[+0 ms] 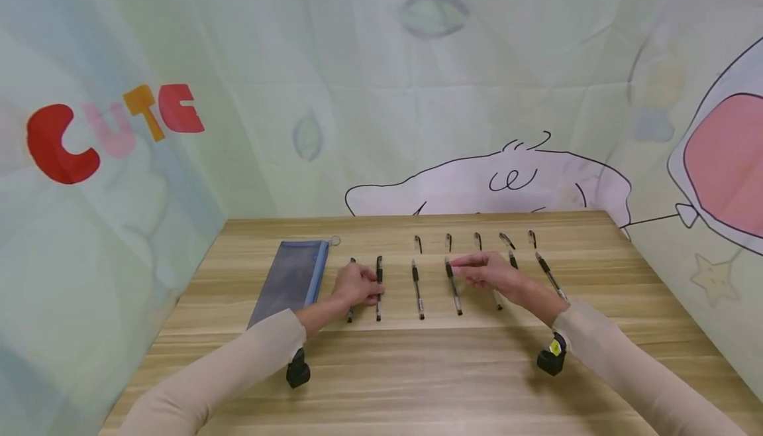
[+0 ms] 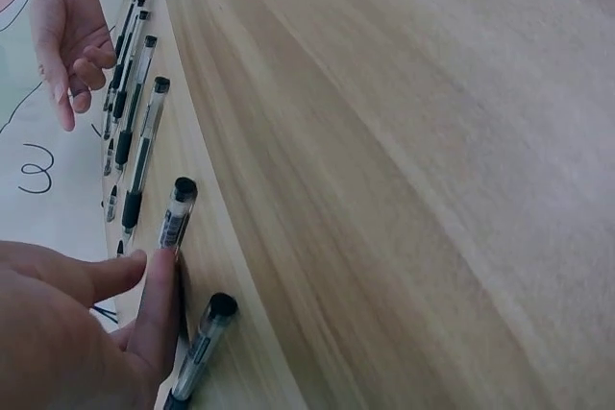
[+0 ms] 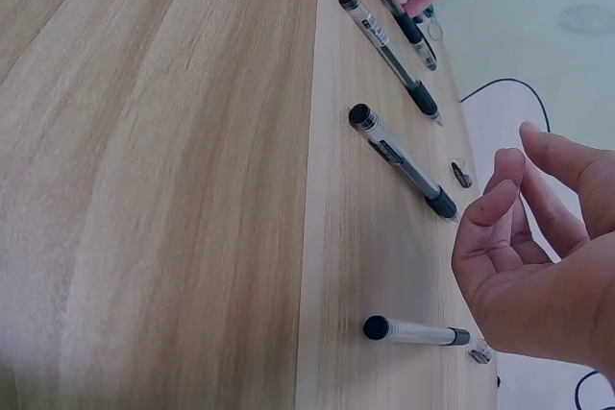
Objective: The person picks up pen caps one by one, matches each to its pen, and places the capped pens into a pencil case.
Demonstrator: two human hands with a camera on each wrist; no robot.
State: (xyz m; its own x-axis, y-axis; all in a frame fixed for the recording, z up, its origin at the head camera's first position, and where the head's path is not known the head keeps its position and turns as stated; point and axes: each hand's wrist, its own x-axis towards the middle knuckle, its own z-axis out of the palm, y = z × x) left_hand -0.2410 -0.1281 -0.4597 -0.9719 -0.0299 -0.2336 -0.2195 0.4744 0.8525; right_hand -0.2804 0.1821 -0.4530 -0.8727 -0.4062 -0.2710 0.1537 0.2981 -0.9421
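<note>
A row of black gel pens lies on the wooden table. My left hand [image 1: 356,285] pinches a capped pen [image 1: 379,307] near its middle, thumb and index finger at its sides; another capped pen [image 1: 350,315] lies partly under this hand. To the right of these is an uncapped pen [image 1: 418,297]. My right hand [image 1: 491,272] has nothing in its loosely bent fingers. Its fingertips are close to the grip of a second uncapped pen [image 1: 454,290], and in the right wrist view they show apart from the pens. This hand and wrist partly cover further uncapped pens.
Several loose black pen caps [image 1: 449,242] lie in a row behind the uncapped pens. A blue-grey mesh pencil case [image 1: 289,273] with a zip lies on the left. A printed cloth backdrop [image 1: 381,124] stands along the table's far edge.
</note>
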